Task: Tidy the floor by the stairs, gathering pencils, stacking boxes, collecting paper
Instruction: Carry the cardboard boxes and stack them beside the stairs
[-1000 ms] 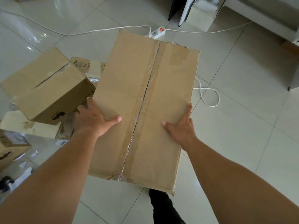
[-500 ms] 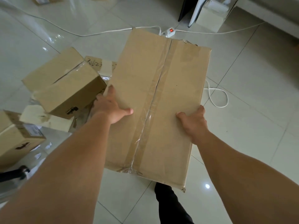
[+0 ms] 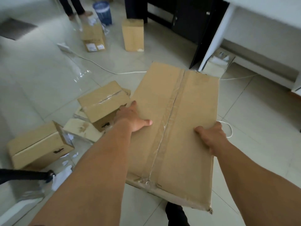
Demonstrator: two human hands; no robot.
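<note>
Both hands grip a large flat cardboard box (image 3: pixel 175 128), held up over the tiled floor (image 3: pixel 260 119) with its taped seam running away from the person. The left hand (image 3: pixel 132 118) clasps the box's left edge, thumb lying on top; the right hand (image 3: pixel 211 136) clasps the right edge the same way. Just left of the big box, a smaller box (image 3: pixel 102 101) lies tilted on flattened cardboard (image 3: pixel 81 129), and another box (image 3: pixel 39 145) sits nearer the left edge of the view. Scraps of paper (image 3: pixel 62 175) litter the floor beside it. Farther off stand two more boxes (image 3: pixel 132 35) and a blue bin (image 3: pixel 103 13). A white cable (image 3: pixel 101 67) trails across the tiles.
</note>
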